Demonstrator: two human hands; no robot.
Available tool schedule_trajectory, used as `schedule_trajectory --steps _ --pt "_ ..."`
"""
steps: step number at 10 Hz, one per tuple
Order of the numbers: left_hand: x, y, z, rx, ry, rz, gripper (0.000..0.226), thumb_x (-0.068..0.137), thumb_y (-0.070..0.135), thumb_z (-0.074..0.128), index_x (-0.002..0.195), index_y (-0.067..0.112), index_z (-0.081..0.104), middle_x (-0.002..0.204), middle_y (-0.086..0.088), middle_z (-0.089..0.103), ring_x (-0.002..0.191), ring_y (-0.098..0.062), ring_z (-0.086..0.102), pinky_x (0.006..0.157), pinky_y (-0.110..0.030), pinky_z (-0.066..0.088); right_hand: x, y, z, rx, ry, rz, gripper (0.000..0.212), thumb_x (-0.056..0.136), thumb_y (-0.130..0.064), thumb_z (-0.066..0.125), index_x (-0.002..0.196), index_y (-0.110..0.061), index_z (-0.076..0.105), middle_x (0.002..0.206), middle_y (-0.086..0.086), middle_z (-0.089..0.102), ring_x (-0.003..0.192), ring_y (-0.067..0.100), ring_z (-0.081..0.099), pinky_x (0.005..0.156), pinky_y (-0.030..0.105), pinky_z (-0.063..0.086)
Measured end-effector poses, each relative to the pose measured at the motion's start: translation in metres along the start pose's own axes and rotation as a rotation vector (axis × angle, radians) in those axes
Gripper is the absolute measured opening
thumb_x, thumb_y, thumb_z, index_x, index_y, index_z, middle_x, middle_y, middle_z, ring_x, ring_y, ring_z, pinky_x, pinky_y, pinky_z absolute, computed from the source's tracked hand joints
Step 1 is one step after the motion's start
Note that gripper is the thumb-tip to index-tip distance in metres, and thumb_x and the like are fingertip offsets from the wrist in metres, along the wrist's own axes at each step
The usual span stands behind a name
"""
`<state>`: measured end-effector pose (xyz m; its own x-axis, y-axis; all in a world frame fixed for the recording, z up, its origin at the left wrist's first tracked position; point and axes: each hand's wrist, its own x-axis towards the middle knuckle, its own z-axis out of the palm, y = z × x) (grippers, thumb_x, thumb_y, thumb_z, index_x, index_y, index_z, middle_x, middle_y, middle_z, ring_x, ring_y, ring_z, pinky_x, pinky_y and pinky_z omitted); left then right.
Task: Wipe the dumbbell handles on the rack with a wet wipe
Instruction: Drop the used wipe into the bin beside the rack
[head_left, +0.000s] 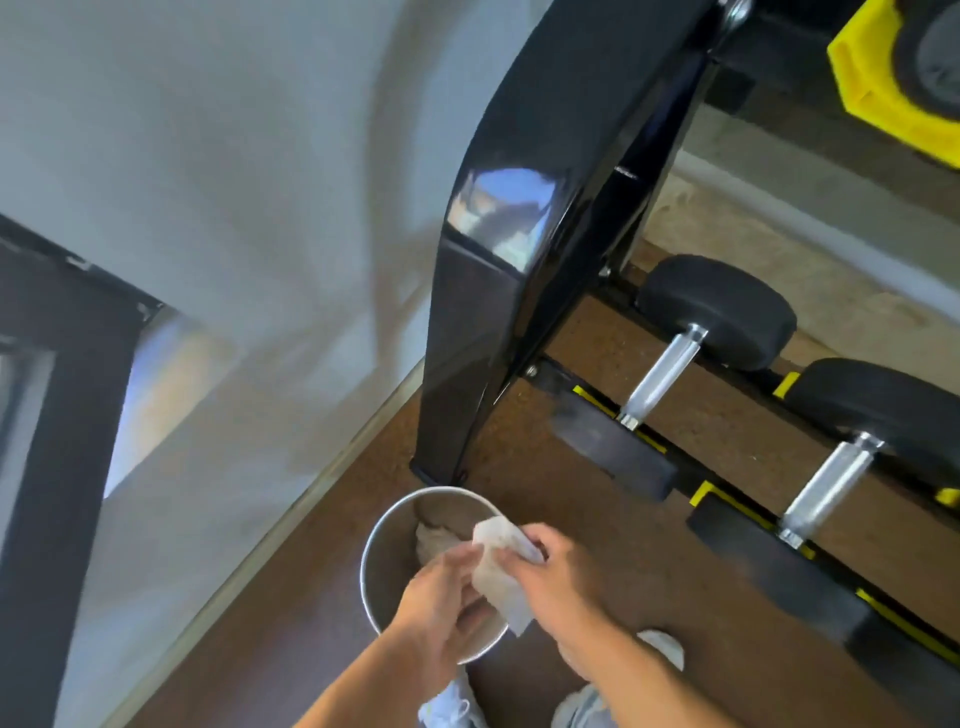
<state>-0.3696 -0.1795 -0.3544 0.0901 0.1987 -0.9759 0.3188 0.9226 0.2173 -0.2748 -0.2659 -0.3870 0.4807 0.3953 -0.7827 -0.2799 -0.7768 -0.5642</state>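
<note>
Both hands meet over a round metal bin (375, 551), its thin brushed-steel rim catching the light. The left hand (441, 597) and the right hand (550, 577) share one wet wipe (498, 577): a limp, crumpled white sheet, creased and hanging down to a squared lower corner. Each grip is narrow and closed on the wipe, the left fingers pinching its lower middle, the right fingers bunched around its upper edge. Beneath the grip, inside the bin, lies another pale crumpled wad (431, 538).

Up and to the right of the grip stands the rack (498, 291), a glossy black upright with curved, reflective faces. Beyond it, well apart from the wipe, two dumbbells rest on the bottom rails. The nearer dumbbell handle (662, 371) and the farther-right dumbbell handle (831, 486) are smooth silvery cylinders between matte black rubber heads. Yellow-edged strips line the rails. The floor (291, 623) below is speckled brown.
</note>
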Motion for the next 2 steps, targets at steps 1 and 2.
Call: schedule_trajectory --steps 1,2 --pt "0.030 -0.030 -0.033 0.144 0.165 0.051 0.014 0.094 0.006 0.066 0.106 0.011 0.072 0.092 -0.012 0.078 0.085 -0.026 0.076 0.064 -0.031 0.058 0.010 0.030 0.026 0.087 -0.087 0.084 0.024 0.085 -0.017 0.076 0.108 -0.016 0.069 0.100 0.003 0.072 0.089 0.018 0.068 0.067 0.022 0.052" --pt "0.055 -0.056 -0.063 0.261 0.320 0.072 0.011 0.089 0.030 0.071 0.092 0.020 0.074 0.089 -0.009 0.077 0.086 -0.029 0.074 0.077 -0.041 0.062 0.021 0.052 0.052 0.117 -0.105 0.144 0.029 0.088 -0.012 0.071 0.116 -0.013 0.064 0.110 0.007 0.069 0.094 0.019 0.065 0.063 0.018 0.050"
